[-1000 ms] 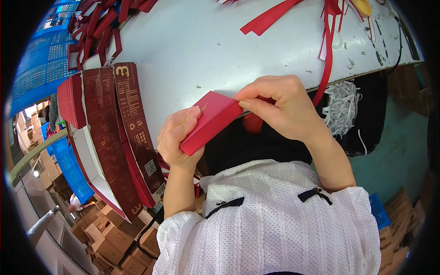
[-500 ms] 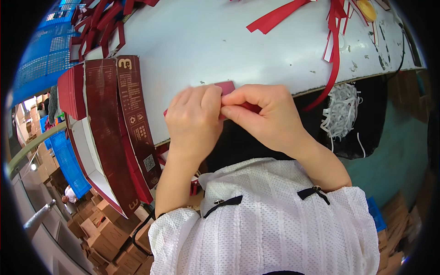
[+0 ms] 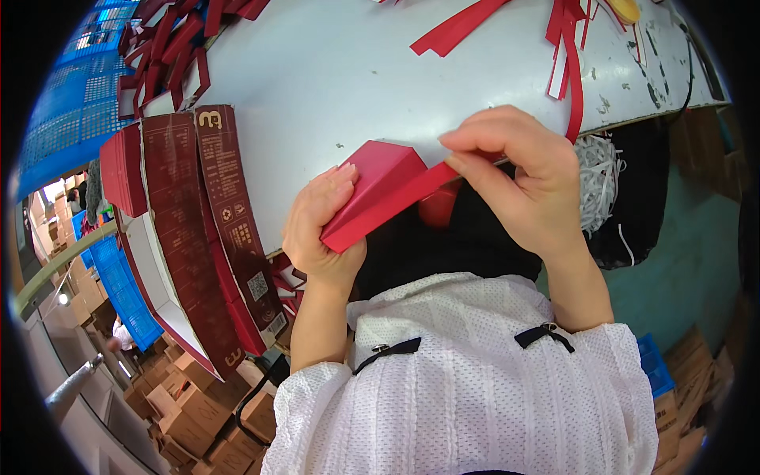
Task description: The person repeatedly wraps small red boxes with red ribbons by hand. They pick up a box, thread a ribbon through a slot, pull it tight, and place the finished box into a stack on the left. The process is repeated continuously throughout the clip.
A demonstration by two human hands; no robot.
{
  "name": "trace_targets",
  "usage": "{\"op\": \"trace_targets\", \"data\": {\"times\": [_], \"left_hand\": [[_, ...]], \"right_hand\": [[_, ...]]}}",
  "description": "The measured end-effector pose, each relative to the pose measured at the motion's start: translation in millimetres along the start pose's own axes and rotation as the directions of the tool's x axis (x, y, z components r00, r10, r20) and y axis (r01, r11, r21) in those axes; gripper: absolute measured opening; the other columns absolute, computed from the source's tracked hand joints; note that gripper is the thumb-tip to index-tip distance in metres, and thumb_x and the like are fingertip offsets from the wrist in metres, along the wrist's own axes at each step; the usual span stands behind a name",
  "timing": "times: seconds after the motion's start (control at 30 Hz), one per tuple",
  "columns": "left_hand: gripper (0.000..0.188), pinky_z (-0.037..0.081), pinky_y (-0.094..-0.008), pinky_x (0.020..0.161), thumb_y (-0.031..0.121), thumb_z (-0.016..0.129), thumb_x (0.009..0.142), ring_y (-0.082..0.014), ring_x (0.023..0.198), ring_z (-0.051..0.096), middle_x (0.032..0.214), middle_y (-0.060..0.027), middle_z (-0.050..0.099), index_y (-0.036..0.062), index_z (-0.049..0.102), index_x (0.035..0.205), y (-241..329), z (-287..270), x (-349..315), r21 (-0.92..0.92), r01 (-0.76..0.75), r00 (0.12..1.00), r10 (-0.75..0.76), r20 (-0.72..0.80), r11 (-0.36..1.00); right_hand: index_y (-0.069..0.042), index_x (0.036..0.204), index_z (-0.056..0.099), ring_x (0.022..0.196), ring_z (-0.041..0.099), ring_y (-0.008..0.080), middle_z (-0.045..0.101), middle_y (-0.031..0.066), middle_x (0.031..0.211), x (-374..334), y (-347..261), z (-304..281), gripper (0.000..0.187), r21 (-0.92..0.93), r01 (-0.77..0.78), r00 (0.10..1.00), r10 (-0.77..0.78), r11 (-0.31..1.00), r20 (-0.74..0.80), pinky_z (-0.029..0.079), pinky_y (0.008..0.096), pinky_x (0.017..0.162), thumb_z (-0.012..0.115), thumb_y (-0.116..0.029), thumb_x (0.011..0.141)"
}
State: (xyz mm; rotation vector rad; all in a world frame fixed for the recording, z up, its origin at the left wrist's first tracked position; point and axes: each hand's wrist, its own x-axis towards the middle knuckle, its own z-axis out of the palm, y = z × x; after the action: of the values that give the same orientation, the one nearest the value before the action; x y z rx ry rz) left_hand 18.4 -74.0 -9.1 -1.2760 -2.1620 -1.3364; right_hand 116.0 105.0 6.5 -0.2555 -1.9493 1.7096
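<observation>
My left hand [image 3: 321, 222] is wrapped round the left end of a small red box [image 3: 384, 168], which it holds tilted over the table's near edge. Along the box's near side runs a flat red strip [image 3: 416, 194], stretching out past the box to the right. Thumb and fingertips of my right hand [image 3: 526, 174] pinch that strip beyond the box's right corner. Its far end is partly hidden behind this hand.
A large dark red carton [image 3: 170, 237] stands at the left of the white table [image 3: 309, 71]. Folded red pieces [image 3: 162, 59] are heaped at the far left. Red strips [image 3: 463, 25] lie at the back. A black bag with white strips [image 3: 599, 182] hangs at the right.
The red box, mostly hidden behind my hands before, now shows tilted in my left hand. My right hand has moved right and away from the left, drawing the red strip out straight.
</observation>
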Motion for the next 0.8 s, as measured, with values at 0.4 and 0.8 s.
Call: {"op": "trace_targets", "data": {"times": [0.4, 0.8], "left_hand": [[0.011, 0.048, -0.0384, 0.077, -0.007, 0.057, 0.073, -0.0273, 0.081, 0.062, 0.085, -0.0191, 0.063, -0.0025, 0.056, 0.084, -3.2, 1.7, -5.3, -0.119, 0.029, 0.999, -0.032, -0.024, 0.992], [0.023, 0.04, -0.0436, 0.09, 0.002, 0.059, 0.076, -0.0277, 0.091, 0.058, 0.094, -0.0179, 0.06, -0.0009, 0.05, 0.097, -32.1, -6.7, -13.9, -0.462, 0.284, 0.956, -0.284, 0.071, 0.84]], "right_hand": [[0.0, 0.08, 0.059, 0.062, 0.058, 0.0183, 0.059, 0.0091, 0.073, 7.9, 10.5, 10.9, 0.013, -0.086, 0.109, 0.992, -0.114, 0.99, -0.057, 0.046, 0.025, 0.055, 0.061, 0.006, 0.068], [0.003, 0.084, 0.058, 0.069, 0.059, 0.0138, 0.06, 0.0086, 0.077, 7.4, 15.5, 38.4, 0.011, 0.314, -0.203, 0.979, 0.202, 0.927, 0.036, 0.047, 0.024, 0.063, 0.06, 0.002, 0.073]]}}
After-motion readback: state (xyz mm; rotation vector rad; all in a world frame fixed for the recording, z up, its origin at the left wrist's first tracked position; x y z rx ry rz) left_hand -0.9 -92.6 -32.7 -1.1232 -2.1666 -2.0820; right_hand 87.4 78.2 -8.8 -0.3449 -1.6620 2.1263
